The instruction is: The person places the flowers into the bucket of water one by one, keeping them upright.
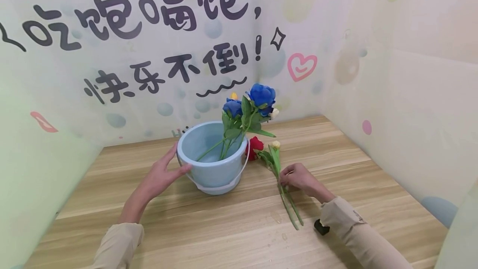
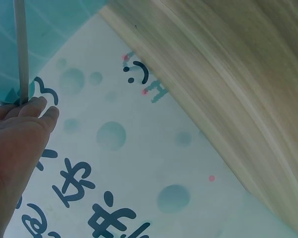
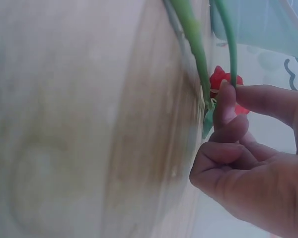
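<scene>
A light blue bucket [image 1: 214, 177] stands upright on the table, with blue roses [image 1: 262, 96] leaning out over its right rim. My left hand [image 1: 162, 177] rests spread against the bucket's left side, thumb at the near rim. The left wrist view shows its fingertips by the thin handle [image 2: 21, 54]. To the right of the bucket, a red flower [image 1: 255, 147] and a cream tulip [image 1: 276, 145] lie with stems toward me. Between thumb and index finger, my right hand [image 1: 300, 179] pinches one green flower stem [image 3: 229, 39]. Another stem [image 3: 191, 34] lies beside it, outside the pinch.
A small black object [image 1: 321, 227] is on the wood-grain table [image 1: 209, 235] by the right sleeve. Small wet-looking spots lie near the stem ends. Printed walls [image 1: 142, 107] close in the table at the back and both sides.
</scene>
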Demonstrator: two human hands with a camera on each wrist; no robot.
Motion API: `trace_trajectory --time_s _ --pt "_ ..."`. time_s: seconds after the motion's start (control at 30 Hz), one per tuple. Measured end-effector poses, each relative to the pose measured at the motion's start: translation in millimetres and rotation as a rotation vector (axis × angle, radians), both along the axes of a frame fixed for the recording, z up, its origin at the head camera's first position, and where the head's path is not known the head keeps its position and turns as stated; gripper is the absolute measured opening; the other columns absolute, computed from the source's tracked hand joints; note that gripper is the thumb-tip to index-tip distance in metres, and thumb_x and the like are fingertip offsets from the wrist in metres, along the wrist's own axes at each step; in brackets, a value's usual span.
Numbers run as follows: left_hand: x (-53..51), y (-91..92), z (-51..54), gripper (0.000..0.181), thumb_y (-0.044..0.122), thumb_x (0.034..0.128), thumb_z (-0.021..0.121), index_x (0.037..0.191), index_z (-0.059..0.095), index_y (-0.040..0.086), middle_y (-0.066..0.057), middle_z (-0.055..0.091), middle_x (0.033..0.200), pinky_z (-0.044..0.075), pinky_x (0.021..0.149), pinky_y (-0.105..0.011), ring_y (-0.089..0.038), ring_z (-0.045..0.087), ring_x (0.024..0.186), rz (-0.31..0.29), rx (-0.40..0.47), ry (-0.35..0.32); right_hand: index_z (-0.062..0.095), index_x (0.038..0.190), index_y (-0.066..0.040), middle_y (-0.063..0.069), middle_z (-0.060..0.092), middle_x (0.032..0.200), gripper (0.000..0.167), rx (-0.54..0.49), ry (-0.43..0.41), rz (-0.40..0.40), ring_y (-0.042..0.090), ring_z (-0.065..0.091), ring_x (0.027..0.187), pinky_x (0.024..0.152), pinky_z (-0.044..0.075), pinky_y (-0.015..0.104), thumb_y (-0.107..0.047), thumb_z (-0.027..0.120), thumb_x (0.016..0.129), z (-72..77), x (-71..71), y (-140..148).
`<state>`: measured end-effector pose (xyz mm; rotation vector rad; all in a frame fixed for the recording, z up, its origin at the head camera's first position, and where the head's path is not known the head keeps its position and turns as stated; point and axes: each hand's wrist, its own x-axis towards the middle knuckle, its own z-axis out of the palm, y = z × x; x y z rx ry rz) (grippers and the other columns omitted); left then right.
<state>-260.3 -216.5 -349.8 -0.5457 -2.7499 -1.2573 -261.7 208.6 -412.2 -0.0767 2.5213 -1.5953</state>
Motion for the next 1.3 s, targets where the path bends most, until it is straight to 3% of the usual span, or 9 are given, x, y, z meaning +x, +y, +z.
trace_trajectory --time_s 0.33,0.57,0.73,1.13,1.3 --pt "-0.9 -0.5 -0.1 0.089 0.046 0.0982 0.069 0.167 0.018 0.02 -0.017 0.02 0.169 0.026 0.11 -0.076 -0.049 0.019 0.152 0.006 0.002 0.0 0.067 0.098 0.015 0.007 0.068 0.081 0.012 -0.079 0.068 -0.019 0.014 0.062 0.075 0.066 0.051 0.026 0.008 0.062 0.09 0.6 -0.1 6.3" --pt "-1.9 -1.1 -0.6 0.089 0.046 0.0984 0.069 0.167 0.018 0.022 -0.017 0.02 0.17 0.026 0.11 -0.076 -0.048 0.019 0.152 0.002 0.0 0.001 0.066 0.105 0.013 0.006 0.07 0.081 0.019 -0.102 0.094 -0.068 0.015 0.054 0.073 0.057 0.041 0.023 0.001 0.063 0.09 9.4 -3.0 13.5" --pt "-1.9 -1.1 -0.8 0.089 0.046 0.0983 0.069 0.167 0.019 0.022 -0.017 0.021 0.169 0.026 0.11 -0.076 -0.048 0.02 0.152 0.002 0.0 0.007 0.066 0.107 0.012 0.009 0.072 0.086 0.021 -0.14 0.095 -0.086 0.017 0.056 0.076 0.058 0.04 0.023 -0.001 0.064 0.091 15.9 -2.6 17.1" --pt "-1.5 -0.8 -1.2 0.088 0.046 0.0984 0.069 0.167 0.019 0.021 -0.018 0.02 0.169 0.026 0.111 -0.076 -0.048 0.019 0.152 -0.001 0.003 0.005 0.062 0.121 0.011 0.004 0.074 0.094 0.031 -0.242 0.153 -0.127 0.015 0.061 0.094 0.079 0.049 0.032 -0.01 0.066 0.099 31.8 0.4 16.3" --pt "-1.1 -0.5 -1.4 0.089 0.047 0.0984 0.068 0.167 0.019 0.021 -0.017 0.02 0.169 0.025 0.111 -0.076 -0.047 0.019 0.152 0.001 0.0 0.007 0.063 0.119 0.008 0.001 0.074 0.091 0.028 -0.294 0.188 -0.167 0.013 0.058 0.092 0.075 0.045 0.027 -0.011 0.068 0.099 40.8 4.2 10.9"
